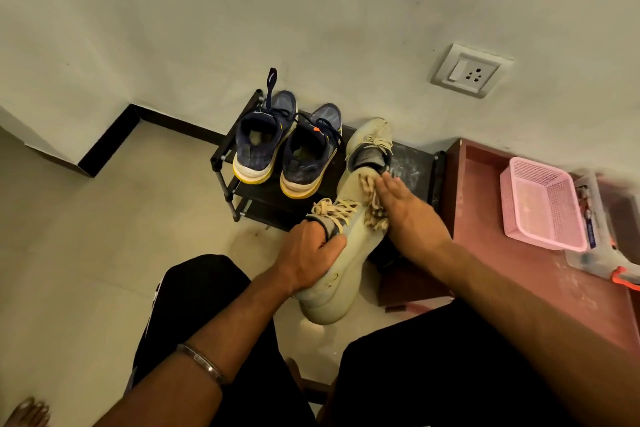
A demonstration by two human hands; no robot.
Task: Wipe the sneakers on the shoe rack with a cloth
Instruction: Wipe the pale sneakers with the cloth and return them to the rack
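My left hand grips a beige sneaker at its grey collar and holds it on its side in front of the black shoe rack. My right hand lies flat, pressing a frayed beige cloth against the sneaker's upper part. The second beige sneaker stands on the rack's top shelf, just beyond my right fingertips. A pair of dark blue sneakers with yellow soles sits on the left of that shelf, heels toward me.
A red-brown low table right of the rack carries a pink mesh basket and a clear plastic box. The wall behind has a switch socket. My knees in black trousers fill the bottom; tiled floor lies to the left.
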